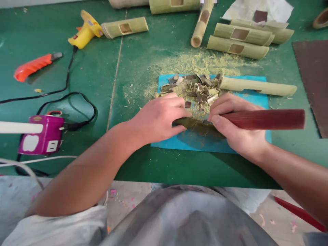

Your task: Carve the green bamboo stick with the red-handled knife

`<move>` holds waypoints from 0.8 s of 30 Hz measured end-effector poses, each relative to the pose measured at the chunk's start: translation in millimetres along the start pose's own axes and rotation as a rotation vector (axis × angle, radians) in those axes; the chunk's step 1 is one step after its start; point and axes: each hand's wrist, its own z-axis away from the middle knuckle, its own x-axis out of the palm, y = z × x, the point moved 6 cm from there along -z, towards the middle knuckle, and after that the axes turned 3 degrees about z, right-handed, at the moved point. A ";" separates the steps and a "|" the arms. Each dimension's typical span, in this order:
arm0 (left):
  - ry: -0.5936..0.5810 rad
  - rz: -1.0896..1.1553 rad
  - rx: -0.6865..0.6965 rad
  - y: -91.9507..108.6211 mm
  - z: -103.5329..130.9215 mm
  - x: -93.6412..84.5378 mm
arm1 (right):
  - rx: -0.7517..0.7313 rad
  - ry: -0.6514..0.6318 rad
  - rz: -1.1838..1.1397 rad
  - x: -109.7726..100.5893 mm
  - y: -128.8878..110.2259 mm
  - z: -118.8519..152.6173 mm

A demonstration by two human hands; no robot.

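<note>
No words or numbers can be read. A white apple-shaped mark (31, 142) is displayed on the purple box (53, 127); beside it a small white panel (52, 146) with dark marks is seen, and above, a yellowish oval emblem (38, 118) whose details cannot be made out. On the yellow glue gun (84, 33), a small pale label (90, 23) is carried, too blurred to be deciphered.

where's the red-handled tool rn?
Head view, right of centre: the red-handled tool is in the right hand, front end by the dark bamboo piece over the blue sheet.
</note>
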 end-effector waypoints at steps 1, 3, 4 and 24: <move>0.002 0.000 0.000 -0.1 0.2 -0.1 | -0.013 0.015 -0.007 -0.8 -0.4 0.7; 0.003 0.000 0.002 -0.2 0.7 0.0 | -0.037 0.051 -0.019 -2.7 0.1 2.7; 0.003 0.000 0.003 -0.2 0.8 0.1 | -0.045 0.064 -0.023 -3.4 1.0 4.0; 0.011 -0.039 0.016 1.9 -0.2 0.3 | 0.033 -0.045 -0.071 0.6 5.9 0.9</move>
